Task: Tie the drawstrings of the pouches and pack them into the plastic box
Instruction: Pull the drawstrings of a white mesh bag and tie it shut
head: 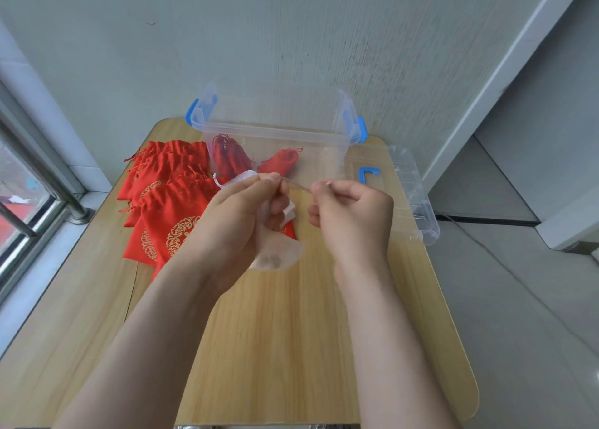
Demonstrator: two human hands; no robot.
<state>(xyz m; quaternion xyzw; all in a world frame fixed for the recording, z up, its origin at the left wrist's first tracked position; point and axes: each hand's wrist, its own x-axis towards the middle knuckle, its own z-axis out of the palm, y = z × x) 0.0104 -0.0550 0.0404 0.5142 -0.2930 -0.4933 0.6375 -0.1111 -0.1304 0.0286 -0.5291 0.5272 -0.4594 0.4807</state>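
Observation:
My left hand (240,214) grips the gathered neck of a sheer white pouch (278,255) that hangs below it above the table. My right hand (350,214) pinches the pouch's thin drawstring (299,185), which runs taut between both hands. Behind them stands the clear plastic box (275,130) with blue latches; two red pouches (233,159) lie inside it. A pile of red pouches with gold print (168,202) lies on the table to the left.
The box's clear lid (411,195) with a blue handle lies at the right of the wooden table (285,347). A wall stands close behind the box. A window sill and rail run along the left. Floor lies to the right.

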